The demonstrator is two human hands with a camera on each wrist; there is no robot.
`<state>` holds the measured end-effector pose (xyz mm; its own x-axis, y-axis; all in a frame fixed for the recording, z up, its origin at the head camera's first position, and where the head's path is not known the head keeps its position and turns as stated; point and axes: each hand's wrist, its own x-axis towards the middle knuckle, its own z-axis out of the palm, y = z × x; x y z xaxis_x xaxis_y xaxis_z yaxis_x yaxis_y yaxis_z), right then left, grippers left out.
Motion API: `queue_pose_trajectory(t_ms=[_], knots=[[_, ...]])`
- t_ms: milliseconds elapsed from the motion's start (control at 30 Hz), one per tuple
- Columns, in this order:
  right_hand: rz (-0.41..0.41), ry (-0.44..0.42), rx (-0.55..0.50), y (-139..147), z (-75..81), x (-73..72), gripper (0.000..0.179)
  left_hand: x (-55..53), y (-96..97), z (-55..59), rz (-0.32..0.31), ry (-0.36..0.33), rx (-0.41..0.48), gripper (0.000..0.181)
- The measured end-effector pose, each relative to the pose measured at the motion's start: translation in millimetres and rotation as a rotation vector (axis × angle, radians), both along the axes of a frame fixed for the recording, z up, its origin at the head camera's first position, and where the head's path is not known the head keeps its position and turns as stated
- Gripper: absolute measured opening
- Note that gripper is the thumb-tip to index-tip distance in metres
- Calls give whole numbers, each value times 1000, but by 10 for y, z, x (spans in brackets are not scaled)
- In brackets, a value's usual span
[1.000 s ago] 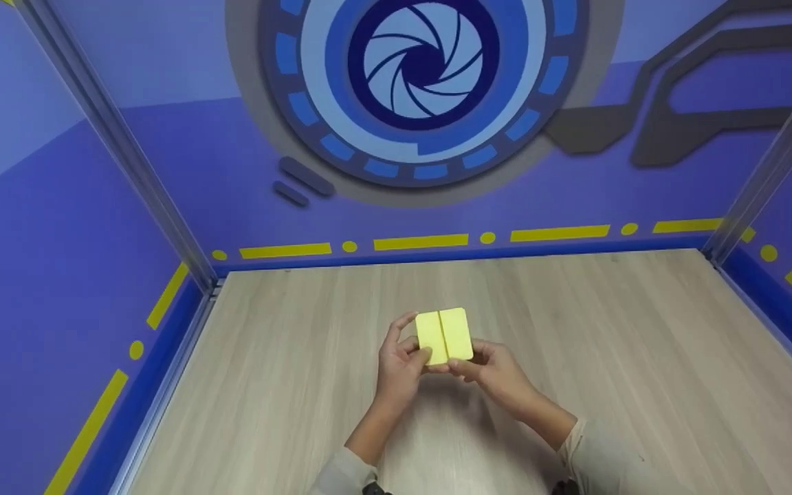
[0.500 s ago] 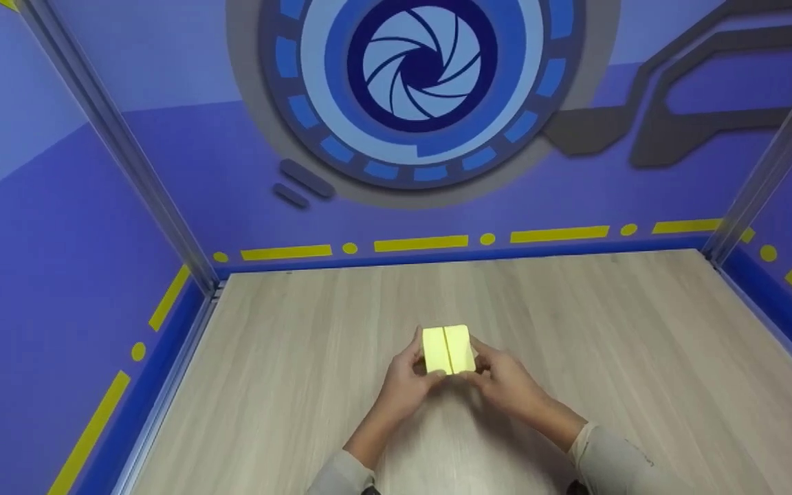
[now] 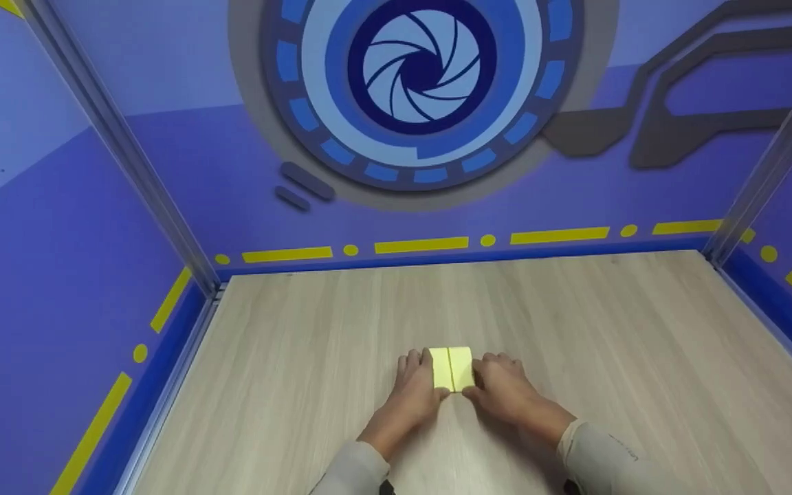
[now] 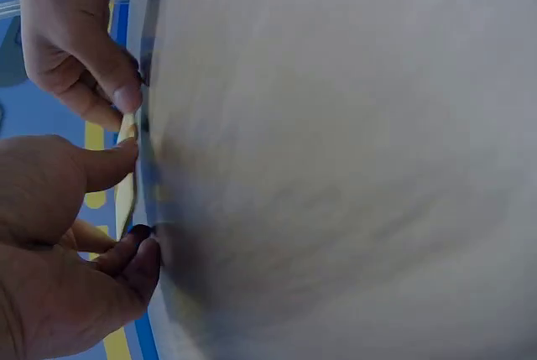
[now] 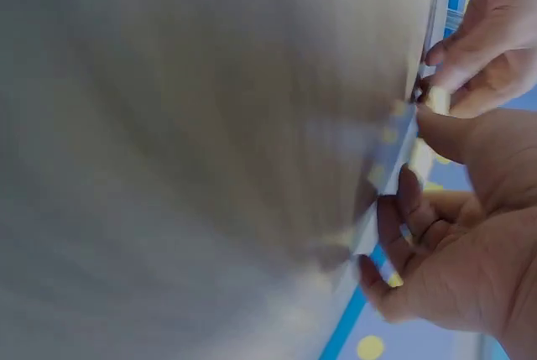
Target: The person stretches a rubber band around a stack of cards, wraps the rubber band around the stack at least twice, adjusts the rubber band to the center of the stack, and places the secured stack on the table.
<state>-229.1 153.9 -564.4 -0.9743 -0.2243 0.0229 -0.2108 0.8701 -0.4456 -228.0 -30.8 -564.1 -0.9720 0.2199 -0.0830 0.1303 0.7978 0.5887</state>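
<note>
A small pale yellow square (image 3: 442, 370) with a dark seam down its middle lies low over the wooden table, between both hands. My left hand (image 3: 413, 393) grips its left edge, the thumb at the near corner and the fingers along the side. From the other side, my right hand (image 3: 506, 390) pinches the right edge with thumb and fingers. Seen nearly edge-on in the left wrist view, the yellow square (image 4: 125, 196) looks thin and flat. In the right wrist view the right hand (image 5: 470, 259) hides much of it.
The wood-grain table (image 3: 286, 385) stretches around the hands. Behind it stands a blue printed wall (image 3: 183, 179), with metal corner posts (image 3: 121, 144) at left and right. Grey sleeves (image 3: 602, 457) cover both forearms.
Both hands have lowered the yellow square toward the table and drawn it nearer, tipping it flatter. The left index finger, raised earlier at its top corner, has come down along the side.
</note>
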Motion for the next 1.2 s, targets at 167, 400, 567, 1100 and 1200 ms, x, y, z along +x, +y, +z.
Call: queue_pose_trajectory(t_ms=[167,400,567,1100,1200], knots=[[24,54,142,-36,9,48,35,-28,20,-40,11,13,-44,74],[37,75,172,-36,0,84,35,-61,-8,-72,-14,-17,42,74],[91,64,197,-40,-4,78,34,-103,-54,-64,-21,-51,48,77],[163,85,89,46,-6,-163,33,-251,11,-55,54,-52,29,79],[154,74,62,23,-14,-208,29,-296,1,-44,61,-65,41,78]])
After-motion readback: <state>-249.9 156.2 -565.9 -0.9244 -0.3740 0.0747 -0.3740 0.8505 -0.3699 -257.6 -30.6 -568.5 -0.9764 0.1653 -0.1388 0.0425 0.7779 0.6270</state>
